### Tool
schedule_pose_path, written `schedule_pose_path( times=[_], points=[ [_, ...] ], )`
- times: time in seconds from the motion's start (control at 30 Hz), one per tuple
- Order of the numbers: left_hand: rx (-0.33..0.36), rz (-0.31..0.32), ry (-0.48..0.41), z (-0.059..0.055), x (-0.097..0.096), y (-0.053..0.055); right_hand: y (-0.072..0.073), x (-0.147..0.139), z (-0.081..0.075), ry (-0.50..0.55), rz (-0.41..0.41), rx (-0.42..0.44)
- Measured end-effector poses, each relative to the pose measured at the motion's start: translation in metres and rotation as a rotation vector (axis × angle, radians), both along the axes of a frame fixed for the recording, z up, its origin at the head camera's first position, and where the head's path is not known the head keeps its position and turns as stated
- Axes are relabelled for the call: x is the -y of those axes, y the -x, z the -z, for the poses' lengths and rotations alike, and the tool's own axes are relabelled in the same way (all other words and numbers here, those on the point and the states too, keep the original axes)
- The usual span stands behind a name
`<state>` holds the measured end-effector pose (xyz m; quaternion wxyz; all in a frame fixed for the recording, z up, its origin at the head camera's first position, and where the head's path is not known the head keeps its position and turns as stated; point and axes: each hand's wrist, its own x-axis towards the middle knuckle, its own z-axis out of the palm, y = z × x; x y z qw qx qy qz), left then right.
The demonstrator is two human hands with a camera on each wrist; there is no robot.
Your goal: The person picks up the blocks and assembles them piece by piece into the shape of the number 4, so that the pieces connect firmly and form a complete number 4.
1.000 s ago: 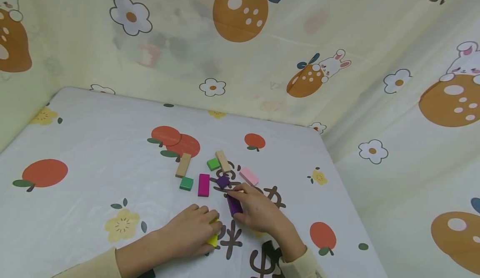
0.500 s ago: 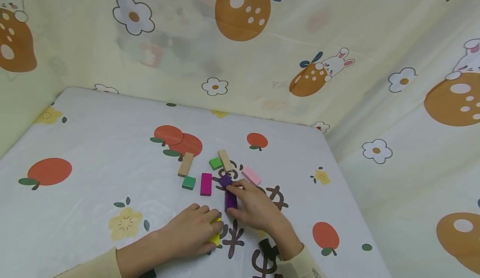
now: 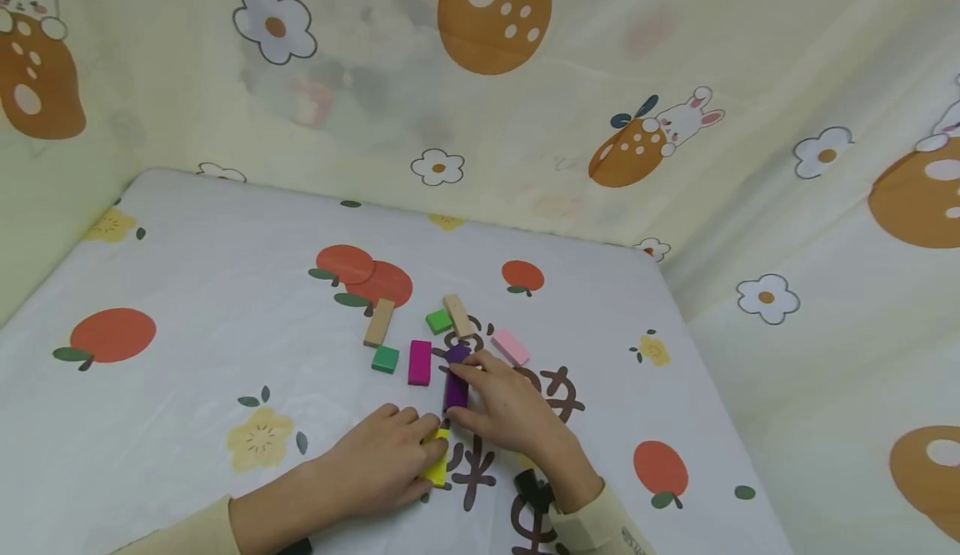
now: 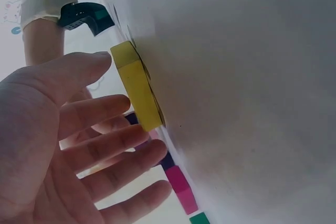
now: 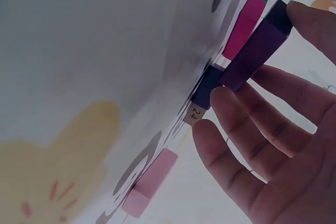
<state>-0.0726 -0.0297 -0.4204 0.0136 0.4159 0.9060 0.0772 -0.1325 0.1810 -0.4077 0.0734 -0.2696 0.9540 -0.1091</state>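
Note:
My right hand point(image 3: 517, 405) pinches a long purple block point(image 3: 456, 392) between thumb and fingertips. In the right wrist view its far end overlaps a small dark purple block point(image 5: 208, 86); whether they touch is unclear. To the left, my left hand point(image 3: 382, 459) holds a yellow block point(image 4: 137, 87) on the cloth, thumb at one end and fingers at the side and other end. The head view shows the yellow block partly covered by the fingers. A magenta block point(image 3: 420, 362) lies just left of the purple ones.
Around them on the printed tablecloth point(image 3: 187, 288) lie a dark green block point(image 3: 386, 360), a light green block point(image 3: 438, 321), two wooden blocks, one left point(image 3: 379, 322) and one right point(image 3: 458, 316), and a pink block point(image 3: 511, 347). A printed curtain point(image 3: 360, 122) borders the table.
My right hand has shifted the long purple block left and away from me, up to the small dark purple block, and turned it straighter. My left hand stays at the yellow block.

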Motion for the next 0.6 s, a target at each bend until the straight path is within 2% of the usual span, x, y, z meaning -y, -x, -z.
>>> schedule_pose_path(
  times=[0.27, 0.6],
  points=[
    [0.004, -0.029, 0.027, -0.0013, 0.0047, -0.0045, 0.001, 0.0067, -0.0013, -0.012, -0.025, 0.022],
    [0.041, -0.046, 0.05, -0.002, 0.0065, -0.0061, 0.0005, 0.0111, -0.002, -0.04, -0.03, 0.081]
  ],
)
